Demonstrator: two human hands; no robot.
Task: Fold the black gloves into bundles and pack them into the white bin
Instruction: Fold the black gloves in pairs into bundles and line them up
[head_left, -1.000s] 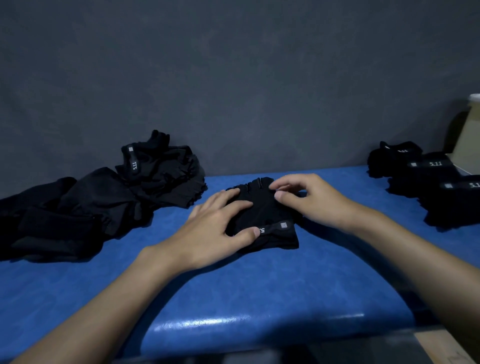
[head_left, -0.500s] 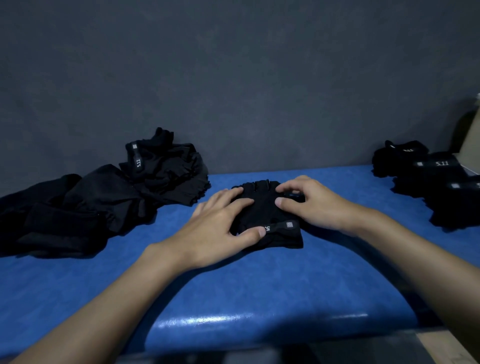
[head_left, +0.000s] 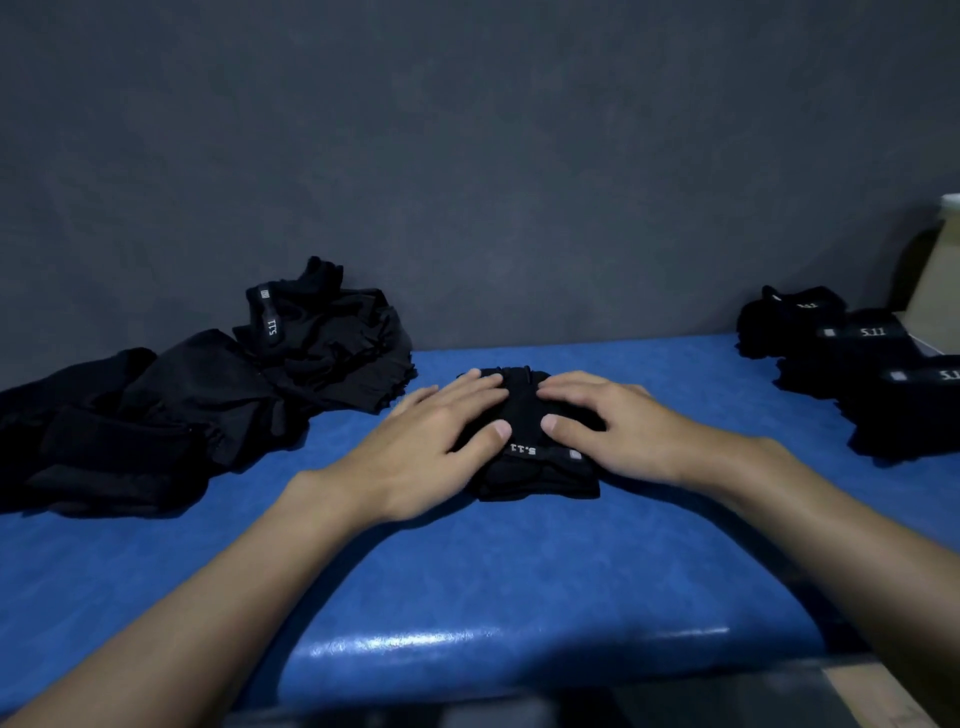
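Note:
A black glove bundle (head_left: 535, 467) with a white 5.11 label lies in the middle of the blue table (head_left: 467, 571). My left hand (head_left: 431, 447) lies flat on its left half, fingers straight, thumb on the top. My right hand (head_left: 618, 426) presses flat on its right half, thumb pointing inward. The two thumbs almost meet over the bundle. A loose heap of black gloves (head_left: 208, 395) sits at the left. Folded bundles (head_left: 872, 364) lie at the right. A sliver of the white bin (head_left: 951, 205) shows at the right edge.
A dark grey wall (head_left: 467, 156) rises directly behind the table. A beige box (head_left: 937, 296) stands at the far right behind the folded bundles. The table's glossy front edge (head_left: 467, 644) runs below my forearms.
My right hand has gone from pinching the glove's far right edge to lying flat on it. My left hand slid further over the bundle. The glove now lies more compact.

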